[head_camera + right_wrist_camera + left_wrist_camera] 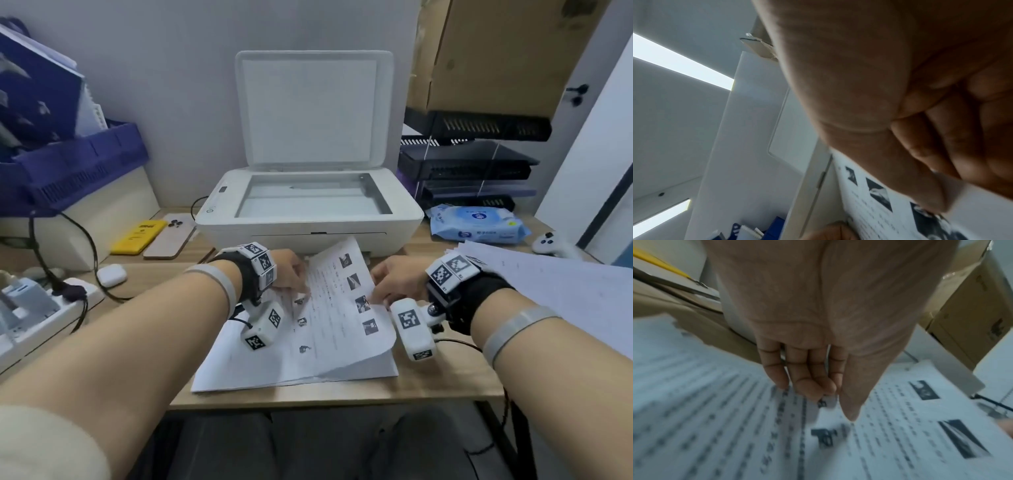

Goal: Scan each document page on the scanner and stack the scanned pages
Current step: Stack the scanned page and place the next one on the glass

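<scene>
two hands point(342, 279) pinching one thin, curling printed sheet point(346, 301) above flat paper stack point(260, 363)

Head view looks down; wrist views, close along the hands, share the page point(346, 301).

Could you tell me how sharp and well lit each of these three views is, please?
Head view: evenly lit, mostly sharp, wide-angle bending at the edges. Left wrist view: the left hand is fairly clear, the printed page motion-blurred. Right wrist view: the right hand is dark and soft, with bright ceiling lights behind.
</scene>
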`<action>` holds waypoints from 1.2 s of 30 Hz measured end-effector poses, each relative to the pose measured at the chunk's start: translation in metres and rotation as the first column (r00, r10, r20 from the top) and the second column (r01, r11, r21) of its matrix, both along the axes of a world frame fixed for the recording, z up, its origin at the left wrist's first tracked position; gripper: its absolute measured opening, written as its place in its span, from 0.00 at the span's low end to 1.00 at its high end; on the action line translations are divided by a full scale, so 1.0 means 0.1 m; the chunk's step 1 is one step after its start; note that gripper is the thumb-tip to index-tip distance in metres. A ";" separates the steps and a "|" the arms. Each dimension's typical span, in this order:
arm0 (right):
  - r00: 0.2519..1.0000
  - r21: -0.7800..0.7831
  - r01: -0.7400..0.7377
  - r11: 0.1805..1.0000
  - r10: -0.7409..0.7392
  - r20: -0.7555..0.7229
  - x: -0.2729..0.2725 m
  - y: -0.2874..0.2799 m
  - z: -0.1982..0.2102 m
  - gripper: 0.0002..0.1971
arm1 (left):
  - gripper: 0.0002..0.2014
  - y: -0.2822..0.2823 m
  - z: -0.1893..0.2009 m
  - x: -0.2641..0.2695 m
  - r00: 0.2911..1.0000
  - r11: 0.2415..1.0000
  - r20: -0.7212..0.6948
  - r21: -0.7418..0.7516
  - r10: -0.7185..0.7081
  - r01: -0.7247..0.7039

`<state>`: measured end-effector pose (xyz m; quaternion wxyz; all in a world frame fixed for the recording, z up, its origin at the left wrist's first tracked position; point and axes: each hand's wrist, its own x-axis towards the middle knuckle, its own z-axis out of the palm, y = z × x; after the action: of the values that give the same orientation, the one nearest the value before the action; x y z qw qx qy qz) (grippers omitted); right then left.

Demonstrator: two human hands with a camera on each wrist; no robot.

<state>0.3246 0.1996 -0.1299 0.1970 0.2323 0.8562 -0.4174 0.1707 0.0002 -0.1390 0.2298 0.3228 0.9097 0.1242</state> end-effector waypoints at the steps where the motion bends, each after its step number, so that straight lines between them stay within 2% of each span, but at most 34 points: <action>1: 1.000 -0.006 -0.014 1.000 0.014 -0.008 0.00 0.01 0.10 0.15 | 0.12 -0.06 0.08 -0.02 1.000 1.000 0.011 -0.006 0.024 -0.024; 3: 0.996 -0.013 -0.030 0.999 0.029 -0.080 0.03 0.03 0.32 0.18 | 0.15 -0.16 0.24 -0.09 0.998 0.998 0.012 -0.008 0.061 -0.061; 6: 0.977 -0.026 -0.017 1.000 0.011 -0.214 0.12 0.15 0.66 0.14 | 0.19 -0.33 0.51 -0.08 0.992 0.994 -0.057 -0.011 0.112 -0.113; 8: 0.956 0.075 0.009 0.997 0.014 -0.292 0.16 0.25 0.85 0.09 | 0.21 -0.40 0.65 -0.08 0.989 0.989 -0.026 0.008 0.146 -0.145; 10: 0.936 0.245 0.075 0.967 0.016 -0.352 0.18 0.33 1.04 0.07 | 0.32 -0.50 0.76 -0.09 0.985 0.985 0.004 0.004 0.170 -0.170; 11: 0.924 0.283 0.122 0.951 -0.005 -0.382 0.19 0.37 1.12 0.05 | 0.38 -0.54 0.80 -0.10 0.981 0.982 0.016 -0.011 0.191 -0.191; 13: 0.899 0.311 0.203 0.928 -0.051 -0.435 0.17 0.44 1.23 0.03 | 0.39 -0.60 0.89 -0.09 0.966 0.966 0.015 0.033 0.257 -0.257; 15: 0.862 0.255 0.320 0.912 -0.168 -0.479 0.11 0.53 1.27 0.03 | 0.33 -0.64 0.98 -0.10 0.937 0.925 -0.031 0.170 0.349 -0.339; 17: 0.806 0.094 0.410 0.907 -0.312 -0.503 0.00 0.60 1.23 0.05 | 0.29 -0.64 1.03 -0.15 0.912 0.862 0.005 0.325 0.410 -0.389; 19: 0.752 -0.075 0.446 0.892 -0.419 -0.509 -0.13 0.63 1.14 0.03 | 0.22 -0.62 1.06 -0.21 0.896 0.768 0.182 0.464 0.405 -0.441; 21: 0.688 -0.192 0.463 0.865 -0.487 -0.538 -0.26 0.61 1.03 0.09 | 0.15 -0.59 1.09 -0.27 0.867 0.656 0.385 0.572 0.315 -0.493; 23: 0.639 -0.201 0.502 0.842 -0.517 -0.570 -0.45 0.62 0.92 0.07 | 0.21 -0.53 1.05 -0.43 0.875 0.609 0.372 0.629 0.309 -0.483; 26: 0.616 -0.033 0.571 0.820 -0.454 -0.644 -0.66 0.58 0.82 0.05 | 0.28 -0.42 0.96 -0.71 0.868 0.624 0.143 0.641 0.475 -0.447; 28: 0.654 0.090 0.553 0.828 -0.365 -0.663 -0.78 0.58 0.76 0.07 | 0.22 -0.35 0.89 -0.87 0.865 0.675 0.033 0.610 0.501 -0.414; 30: 0.700 0.097 0.494 0.864 -0.329 -0.634 -0.86 0.54 0.73 0.07 | 0.11 -0.27 0.86 -0.99 0.879 0.769 -0.119 0.548 0.462 -0.329; 31: 0.727 0.109 0.468 0.877 -0.311 -0.613 -0.88 0.51 0.73 0.07 | 0.10 -0.23 0.84 -1.04 0.886 0.801 -0.160 0.519 0.434 -0.299; 33: 0.772 0.172 0.429 0.887 -0.262 -0.579 -0.94 0.48 0.72 0.09 | 0.15 -0.18 0.82 -1.12 0.899 0.844 -0.183 0.455 0.399 -0.282; 35: 0.829 0.297 0.390 0.872 -0.192 -0.525 -1.01 0.44 0.71 0.12 | 0.19 -0.15 0.78 -1.17 0.899 0.872 -0.188 0.384 0.396 -0.303; 36: 0.861 0.376 0.374 0.848 -0.167 -0.481 -1.03 0.42 0.71 0.13 | 0.17 -0.13 0.76 -1.17 0.899 0.888 -0.205 0.347 0.386 -0.302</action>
<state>0.2216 0.2416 -0.0592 -0.1196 0.2954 0.9089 -0.2690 0.0534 -0.0126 -0.0627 0.0256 0.2005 0.9448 0.2578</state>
